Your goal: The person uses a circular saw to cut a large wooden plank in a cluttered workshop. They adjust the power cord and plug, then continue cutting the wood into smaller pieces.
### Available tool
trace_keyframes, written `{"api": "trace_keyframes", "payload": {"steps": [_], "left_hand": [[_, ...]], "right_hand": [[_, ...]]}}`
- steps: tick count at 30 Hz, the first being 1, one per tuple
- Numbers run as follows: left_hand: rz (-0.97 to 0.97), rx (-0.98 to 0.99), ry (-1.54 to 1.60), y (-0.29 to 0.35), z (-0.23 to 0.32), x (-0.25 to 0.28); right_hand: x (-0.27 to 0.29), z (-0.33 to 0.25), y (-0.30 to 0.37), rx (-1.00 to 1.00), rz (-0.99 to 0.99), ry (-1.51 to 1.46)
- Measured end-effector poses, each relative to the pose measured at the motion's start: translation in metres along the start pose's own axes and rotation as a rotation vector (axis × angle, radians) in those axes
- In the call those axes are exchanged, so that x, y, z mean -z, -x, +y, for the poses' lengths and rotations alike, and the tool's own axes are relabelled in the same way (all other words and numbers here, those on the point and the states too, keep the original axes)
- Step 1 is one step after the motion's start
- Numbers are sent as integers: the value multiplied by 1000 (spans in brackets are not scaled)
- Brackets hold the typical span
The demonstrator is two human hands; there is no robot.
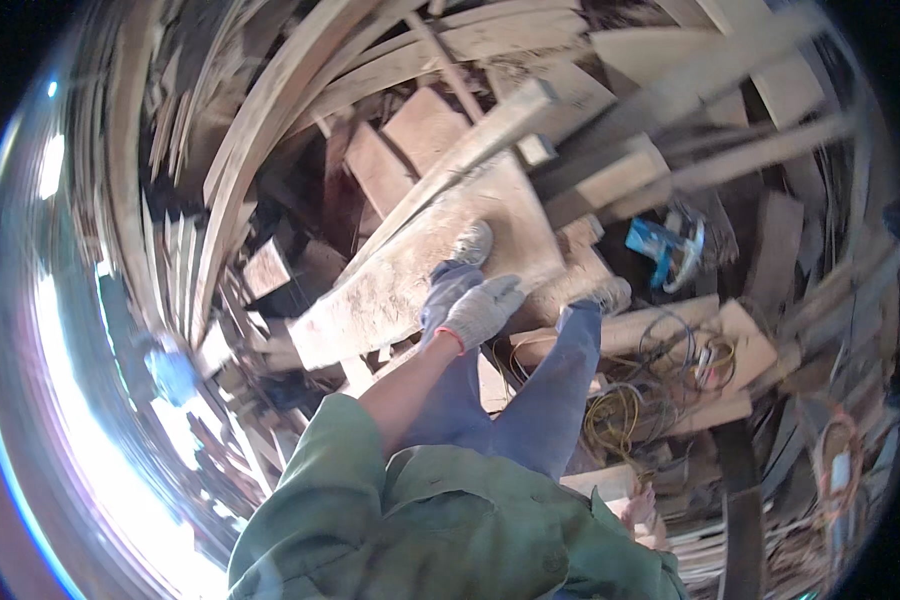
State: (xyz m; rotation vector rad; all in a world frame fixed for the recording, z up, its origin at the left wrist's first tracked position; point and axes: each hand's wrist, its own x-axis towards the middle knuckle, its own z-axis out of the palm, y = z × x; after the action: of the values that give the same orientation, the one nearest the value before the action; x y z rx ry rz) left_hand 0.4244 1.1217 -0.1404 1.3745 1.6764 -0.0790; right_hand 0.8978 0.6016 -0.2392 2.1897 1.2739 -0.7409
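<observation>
My left hand (482, 308), in a pale knit work glove with a red cuff, hangs in front of my legs. Its fingers are stretched out and nothing shows in them. Below lies a wide, thick wooden board (370, 290), with my left shoe (473, 243) on it. My right shoe (610, 293) rests on wood beside it. At the right edge of my green jacket a small skin-coloured patch shows, seemingly my right hand (642, 510); its fingers are not clear. A blue power tool (660, 250) lies right of my feet.
Loose planks and beams (530, 110) are piled all around, several crossing at angles. Yellow cable coils (613, 415) and dark cables (670, 335) lie to the right of my legs. Tall boards (130, 150) lean at the left, near bright light. A blue object (173, 377) sits there.
</observation>
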Motion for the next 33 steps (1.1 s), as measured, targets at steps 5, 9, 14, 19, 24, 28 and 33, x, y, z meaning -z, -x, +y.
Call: {"api": "trace_keyframes", "payload": {"steps": [5, 9, 14, 19, 24, 28, 33], "left_hand": [[353, 293, 376, 94, -111, 73], [435, 615, 346, 205, -192, 77], [322, 871, 462, 309, -263, 21], [312, 995, 876, 334, -303, -40], [380, 984, 1163, 315, -318, -43], [416, 952, 1496, 317, -324, -8], [609, 1016, 1929, 303, -355, 23]], "right_hand": [[67, -30, -119, -187, -390, -617], [178, -159, -199, -26, -377, -1369], [313, -344, -232, 212, -317, -977], [422, -500, -220, 300, -221, -726], [500, -674, -176, 393, -261, -394], [529, -823, -104, 610, -275, -349], [523, -966, 12, 917, -254, -13]]}}
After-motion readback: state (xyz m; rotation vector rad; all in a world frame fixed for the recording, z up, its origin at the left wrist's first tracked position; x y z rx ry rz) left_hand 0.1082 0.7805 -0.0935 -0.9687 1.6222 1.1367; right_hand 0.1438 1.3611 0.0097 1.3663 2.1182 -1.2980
